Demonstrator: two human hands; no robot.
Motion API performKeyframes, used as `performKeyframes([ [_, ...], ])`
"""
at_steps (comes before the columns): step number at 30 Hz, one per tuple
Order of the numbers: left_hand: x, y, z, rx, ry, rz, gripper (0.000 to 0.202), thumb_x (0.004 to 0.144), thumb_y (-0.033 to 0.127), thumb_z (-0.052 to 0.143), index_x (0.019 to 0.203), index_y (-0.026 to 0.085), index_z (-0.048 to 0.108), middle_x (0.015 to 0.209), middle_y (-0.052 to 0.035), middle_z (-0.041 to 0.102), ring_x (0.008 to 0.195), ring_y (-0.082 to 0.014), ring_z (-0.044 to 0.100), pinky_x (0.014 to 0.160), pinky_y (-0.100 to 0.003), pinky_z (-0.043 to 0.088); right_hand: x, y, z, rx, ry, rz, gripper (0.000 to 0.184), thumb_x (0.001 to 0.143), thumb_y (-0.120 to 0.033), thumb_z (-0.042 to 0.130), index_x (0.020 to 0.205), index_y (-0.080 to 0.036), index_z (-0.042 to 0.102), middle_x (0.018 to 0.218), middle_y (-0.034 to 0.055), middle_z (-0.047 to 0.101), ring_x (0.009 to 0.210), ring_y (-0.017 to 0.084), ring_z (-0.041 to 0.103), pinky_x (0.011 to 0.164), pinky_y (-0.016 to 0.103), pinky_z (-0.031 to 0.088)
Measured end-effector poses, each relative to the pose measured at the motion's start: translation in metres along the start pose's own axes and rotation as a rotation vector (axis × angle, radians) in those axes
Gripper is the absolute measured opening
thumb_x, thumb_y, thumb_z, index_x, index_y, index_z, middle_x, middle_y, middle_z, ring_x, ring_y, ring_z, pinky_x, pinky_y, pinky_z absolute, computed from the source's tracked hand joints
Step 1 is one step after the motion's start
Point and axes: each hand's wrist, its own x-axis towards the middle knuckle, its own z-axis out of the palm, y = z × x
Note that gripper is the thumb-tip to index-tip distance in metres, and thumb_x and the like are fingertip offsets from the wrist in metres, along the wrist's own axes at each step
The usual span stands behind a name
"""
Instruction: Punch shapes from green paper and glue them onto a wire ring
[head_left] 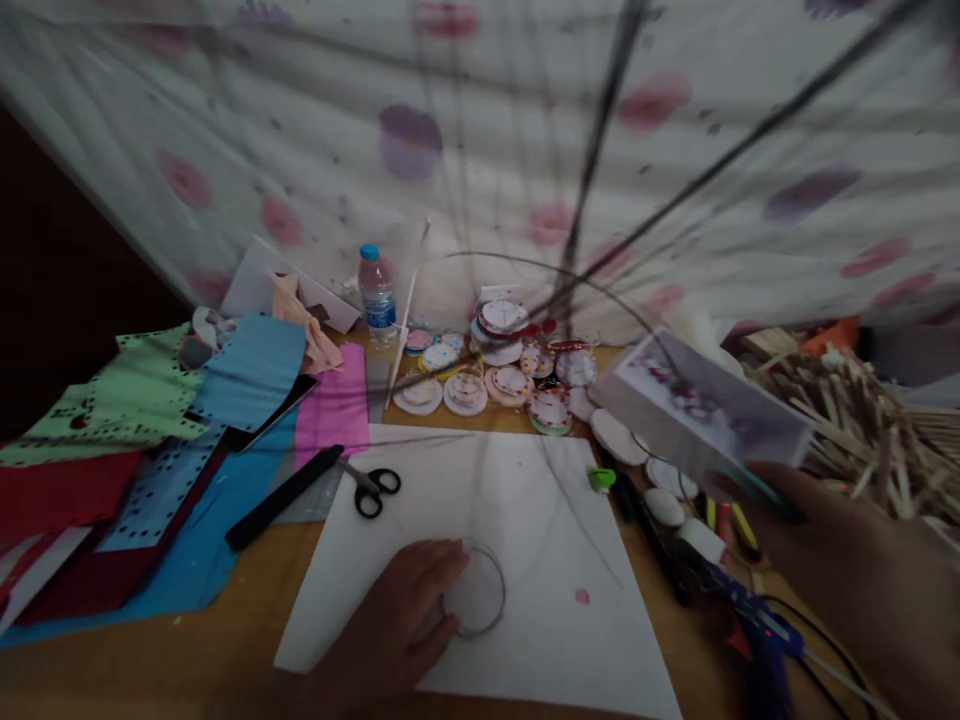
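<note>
My left hand [405,610] rests on a large white sheet [540,520]. Its thumb and fingers pinch the left edge of a thin, round, dark-edged ring [504,590] lying flat on the sheet. At the right, my right hand [817,550] is blurred and curled around a slender teal and dark object [769,490], whose kind I cannot make out. Just beyond that hand stands a white box with a picture on it [705,400]. Black-handled scissors [371,490] lie on the upper left of the sheet, and a tiny pink scrap [582,597] on its right part.
Small round decorated hat-like pieces [499,350] cluster behind the sheet, near a water bottle [377,295]. Coloured foam sheets [247,370] pile up at left. A blue glue gun [757,620] with cables lies at right, below wooden sticks [870,430]. Dark strands cross the view.
</note>
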Motion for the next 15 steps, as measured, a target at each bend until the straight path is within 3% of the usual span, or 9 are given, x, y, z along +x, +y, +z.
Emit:
performKeyframes([
  [4,0.004,0.002,-0.004,0.009,0.096,-0.045,0.057,0.089,0.016,0.049,0.141,0.023,0.028,0.143,-0.0108,0.039,0.129,-0.0241,0.039,0.103,-0.042,0.042,-0.02,-0.072,0.005,0.214,-0.136,-0.29,0.018,0.079,-0.038,0.058,0.087,-0.029,0.072,0.055,0.0027,0.069,0.049,0.022,0.064,0.044,0.025,0.034],
  [7,0.004,-0.004,-0.009,0.123,0.33,-0.105,0.053,0.089,0.015,0.048,0.139,0.021,0.03,0.143,-0.0139,0.035,0.131,-0.0264,0.035,0.103,-0.046,0.039,-0.036,-0.112,0.021,0.442,-0.169,-0.561,0.021,0.083,-0.021,0.05,0.089,-0.026,0.07,0.076,0.0023,0.075,0.062,0.019,0.068,0.054,0.025,0.041],
  [9,0.008,-0.011,-0.014,0.245,0.462,-0.127,0.052,0.088,0.016,0.052,0.137,0.021,0.034,0.142,-0.0147,0.038,0.131,-0.0287,0.034,0.102,-0.049,0.037,-0.046,-0.132,0.031,0.495,-0.212,-0.66,0.024,0.082,-0.012,0.048,0.089,-0.023,0.068,0.074,0.0024,0.074,0.06,0.019,0.066,0.054,0.025,0.04],
  [12,0.018,-0.022,-0.021,0.387,0.448,-0.087,0.04,0.087,0.019,0.056,0.126,0.023,0.049,0.132,-0.0097,0.052,0.128,-0.0307,0.038,0.102,-0.051,0.034,-0.057,-0.152,0.041,0.548,-0.258,-0.76,0.024,0.082,-0.008,0.048,0.089,-0.022,0.066,0.075,0.0007,0.073,0.058,0.016,0.065,0.054,0.024,0.041],
  [15,0.027,-0.029,-0.022,0.372,0.4,-0.042,0.014,0.089,0.019,0.054,0.101,0.021,0.062,0.11,-0.0054,0.068,0.121,-0.0289,0.048,0.103,-0.051,0.031,-0.063,-0.155,0.045,0.654,-0.286,-0.85,0.027,0.087,-0.012,0.046,0.106,-0.024,0.06,0.1,0.0022,0.072,0.076,0.015,0.068,0.063,0.022,0.046],
])
